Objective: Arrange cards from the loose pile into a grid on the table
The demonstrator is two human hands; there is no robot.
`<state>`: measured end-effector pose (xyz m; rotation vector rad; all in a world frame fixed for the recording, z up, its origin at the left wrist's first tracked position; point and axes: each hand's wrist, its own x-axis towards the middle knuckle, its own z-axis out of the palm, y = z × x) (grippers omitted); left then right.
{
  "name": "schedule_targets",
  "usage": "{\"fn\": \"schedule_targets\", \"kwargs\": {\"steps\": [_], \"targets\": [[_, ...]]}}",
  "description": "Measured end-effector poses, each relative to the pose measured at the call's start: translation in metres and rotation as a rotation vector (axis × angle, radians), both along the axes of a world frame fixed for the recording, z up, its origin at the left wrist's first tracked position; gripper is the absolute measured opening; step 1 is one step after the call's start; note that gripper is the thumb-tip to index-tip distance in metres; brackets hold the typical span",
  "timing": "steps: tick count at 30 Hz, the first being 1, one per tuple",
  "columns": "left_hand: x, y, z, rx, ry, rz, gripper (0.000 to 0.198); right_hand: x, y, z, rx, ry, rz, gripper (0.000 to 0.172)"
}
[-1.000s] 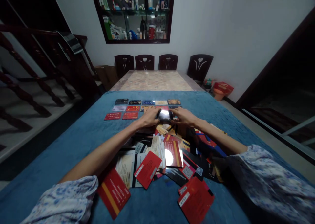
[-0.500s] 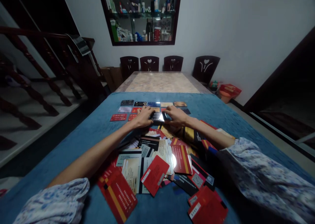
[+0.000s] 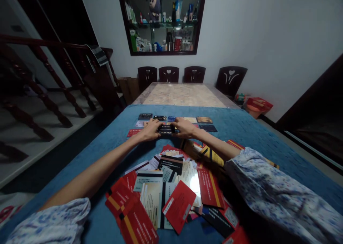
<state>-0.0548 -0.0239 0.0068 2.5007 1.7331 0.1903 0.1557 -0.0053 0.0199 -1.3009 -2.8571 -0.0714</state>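
Observation:
Both arms reach far forward over a blue cloth (image 3: 80, 158). My left hand (image 3: 150, 128) and my right hand (image 3: 184, 127) pinch the two ends of one dark card (image 3: 166, 129), held low over neat rows of cards (image 3: 171, 119) laid out on the cloth. Red, dark and pale cards make up those rows, and the hands cover part of them. Closer to me lies a loose pile of several cards (image 3: 177, 186), red, black, white and yellow, some overlapping.
Beyond the blue cloth the bare marbled table top (image 3: 184, 94) runs to several dark chairs (image 3: 194, 74) at the wall. A glass wall cabinet (image 3: 163, 22) hangs above. A dark wooden stair railing (image 3: 53, 79) stands left. A red container (image 3: 257, 104) sits on the floor right.
My hands carried the dark card a little further forward and left, lower over the rows. The camera tilted up, so the pile shifted down in view.

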Motion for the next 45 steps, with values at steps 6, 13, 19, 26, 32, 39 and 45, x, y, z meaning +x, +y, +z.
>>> {"fn": "schedule_targets", "kwargs": {"steps": [6, 13, 19, 26, 32, 39, 45], "targets": [[-0.025, 0.014, 0.001, 0.013, 0.053, 0.047, 0.060, -0.028, 0.017, -0.003, -0.006, 0.012, -0.003, 0.049], [-0.049, 0.031, 0.002, 0.012, 0.064, 0.099, 0.062, -0.058, 0.041, 0.000, -0.023, 0.032, 0.012, 0.049], [-0.066, 0.043, 0.005, 0.014, 0.071, 0.143, 0.062, -0.077, 0.054, 0.001, 0.000, 0.061, 0.038, 0.051], [-0.086, 0.065, 0.006, 0.029, 0.109, 0.145, 0.062, -0.099, 0.076, 0.001, -0.004, 0.040, 0.031, 0.054], [-0.101, 0.089, 0.007, 0.065, 0.152, 0.133, 0.054, -0.119, 0.097, 0.001, 0.001, 0.022, 0.027, 0.047], [-0.112, 0.110, 0.008, 0.055, 0.179, 0.140, 0.047, -0.138, 0.117, 0.000, -0.014, 0.006, 0.048, 0.040], [-0.113, 0.123, 0.002, 0.027, 0.180, 0.155, 0.052, -0.142, 0.127, -0.003, -0.021, -0.021, 0.033, 0.039]]}}
